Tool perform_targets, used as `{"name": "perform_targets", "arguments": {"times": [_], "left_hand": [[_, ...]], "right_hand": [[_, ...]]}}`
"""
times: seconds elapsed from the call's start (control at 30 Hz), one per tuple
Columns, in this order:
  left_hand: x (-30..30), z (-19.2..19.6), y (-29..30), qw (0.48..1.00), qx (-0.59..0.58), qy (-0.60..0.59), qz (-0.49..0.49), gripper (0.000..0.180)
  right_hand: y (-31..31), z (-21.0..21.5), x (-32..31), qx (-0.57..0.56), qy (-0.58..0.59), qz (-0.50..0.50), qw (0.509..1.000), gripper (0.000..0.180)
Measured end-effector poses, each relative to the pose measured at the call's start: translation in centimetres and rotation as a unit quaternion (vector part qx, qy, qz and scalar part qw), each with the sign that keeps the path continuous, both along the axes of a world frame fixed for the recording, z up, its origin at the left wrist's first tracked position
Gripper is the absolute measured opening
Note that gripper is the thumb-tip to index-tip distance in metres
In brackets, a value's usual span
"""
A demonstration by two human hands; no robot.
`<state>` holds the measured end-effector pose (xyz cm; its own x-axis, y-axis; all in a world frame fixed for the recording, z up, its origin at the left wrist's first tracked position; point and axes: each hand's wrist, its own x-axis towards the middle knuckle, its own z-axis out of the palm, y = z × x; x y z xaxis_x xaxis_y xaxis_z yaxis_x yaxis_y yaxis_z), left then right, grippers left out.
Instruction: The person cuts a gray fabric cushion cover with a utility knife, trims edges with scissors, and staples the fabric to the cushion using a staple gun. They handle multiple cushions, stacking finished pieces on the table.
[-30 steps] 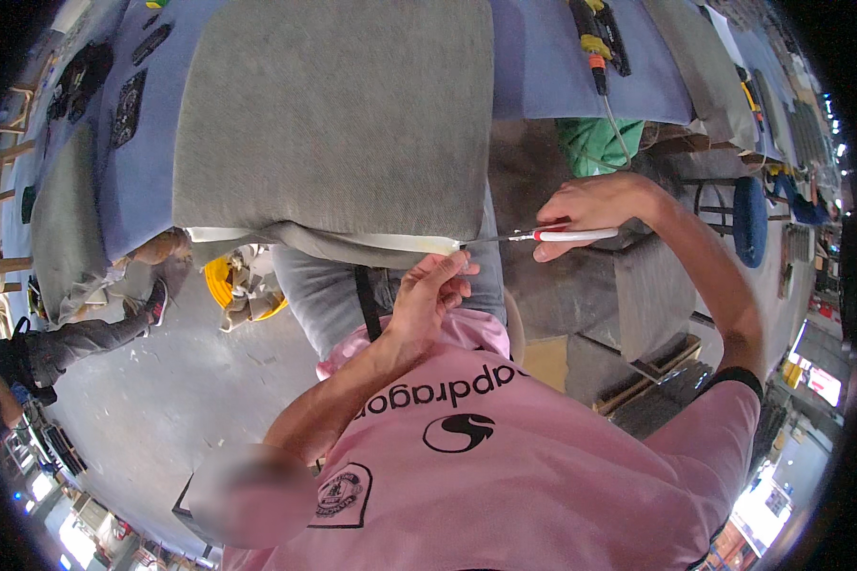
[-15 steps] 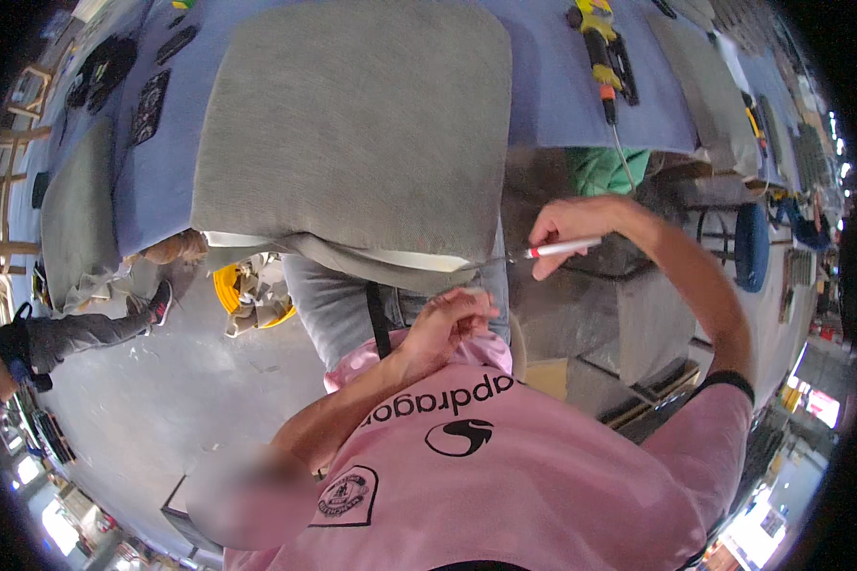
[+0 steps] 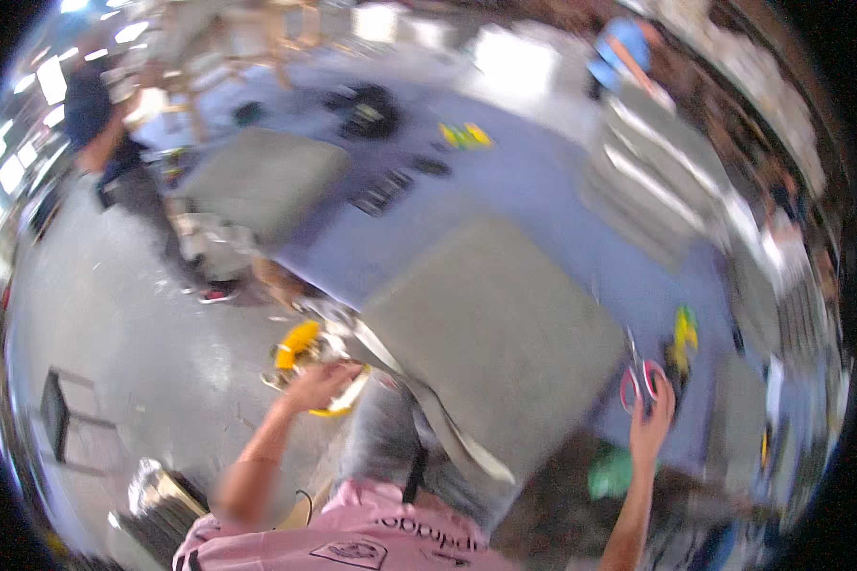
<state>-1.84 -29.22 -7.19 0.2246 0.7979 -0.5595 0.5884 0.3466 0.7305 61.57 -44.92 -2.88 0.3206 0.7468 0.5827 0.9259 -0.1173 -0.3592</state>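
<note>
Scissors with red loop handles [image 3: 641, 378] are lying on the blue-covered worktop [image 3: 533, 200], just right of the large grey felt-like fabric panel [image 3: 493, 328]. Fingertips of the right hand [image 3: 651, 419] are touching the handles, the grip loose and not closed round them. The left hand [image 3: 319, 383] is pinching the near-left edge of the panel, its grip narrow. A yellow tool [image 3: 683, 335] is resting just right of the scissors. Motion blur is hiding finer detail.
</note>
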Motion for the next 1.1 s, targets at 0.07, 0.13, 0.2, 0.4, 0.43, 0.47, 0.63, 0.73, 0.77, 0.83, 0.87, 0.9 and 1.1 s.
{"name": "perform_targets", "arguments": {"times": [0.07,0.13,0.2,0.4,0.43,0.47,0.63,0.73,0.77,0.83,0.87,0.9,1.1], "left_hand": [[2.3,-6.6,1.8,0.978,-0.022,-0.208,-0.018,0.092],[7.6,-5.2,1.9,0.980,0.025,-0.195,0.032,0.091],[8.7,-7.9,1.5,0.976,0.073,-0.195,0.067,0.081],[7.1,-7.5,0.0,0.942,-0.018,-0.336,-0.010,0.060],[6.4,-8.1,0.6,0.944,0.023,-0.328,-0.015,0.058],[6.4,-7.8,1.2,0.943,0.067,-0.324,-0.028,0.056],[7.8,3.3,1.2,0.848,0.153,-0.507,-0.034,0.058],[7.3,13.2,-0.2,0.843,0.236,-0.483,0.021,0.061],[7.8,16.2,-0.5,0.834,0.277,-0.471,0.069,0.060],[7.5,18.8,0.3,0.817,0.311,-0.469,0.123,0.057],[7.9,19.7,0.9,0.795,0.322,-0.491,0.148,0.056],[8.2,20.3,1.3,0.783,0.319,-0.510,0.159,0.056],[10.3,20.5,4.1,0.751,0.415,-0.480,0.186,0.055]], "right_hand": [[0.9,-2.0,-2.6,-0.004,-0.046,-0.052,0.998,0.053],[1.3,-4.4,-5.6,-0.024,0.008,-0.050,0.998,0.051],[1.0,-8.0,-6.6,-0.075,0.193,-0.090,0.974,0.057],[1.2,-16.2,-6.3,0.077,0.423,-0.065,0.901,0.074],[2.1,-16.1,-6.7,0.059,0.456,-0.052,0.887,0.073],[2.8,-15.5,-6.5,0.051,0.488,-0.038,0.870,0.072],[1.2,-11.3,-5.6,0.016,0.625,0.029,0.780,0.069],[1.5,-8.3,-7.1,-0.025,0.675,0.105,0.730,0.067],[1.7,-7.2,-7.7,-0.031,0.678,0.130,0.723,0.067],[2.7,-5.0,-10.4,-0.051,0.661,0.192,0.724,0.065],[2.5,-3.6,-11.4,-0.051,0.637,0.217,0.738,0.065],[2.2,-2.3,-12.4,-0.038,0.600,0.218,0.769,0.065],[2.2,2.2,-14.7,0.165,0.244,0.138,0.946,0.065]]}}
